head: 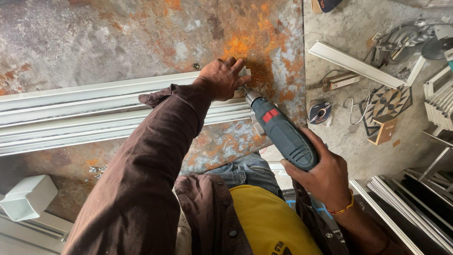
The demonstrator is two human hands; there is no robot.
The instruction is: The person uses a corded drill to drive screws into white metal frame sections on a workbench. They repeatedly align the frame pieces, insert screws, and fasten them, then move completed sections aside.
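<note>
Your left hand [222,77] lies flat, fingers spread, pressing down on the right end of the white metal channels [94,111], so its grip is wide and holds nothing closed inside it. Those channels run in a long bundle from the left edge across the rusty worktop [141,38], ending just under your left palm.

Your right hand [325,177] has its grip wrapped tight round the handle of the dark teal power drill [283,134], which carries a red switch on its body. The drill slants up and to the left from that hand, and its silver chuck meets the end of the channels right beside your left thumb; the bit itself is hidden there.

A small dark screw [196,65] sits on the worktop just far of the channels, left of your left hand. A few loose metal bits [96,170] lie on the near left part of the worktop, and a white square tube end [28,196] sticks out at the near left corner.

On the floor to the right lie a white strip [354,63], a round disc [319,112] and a circular saw [406,42].
</note>
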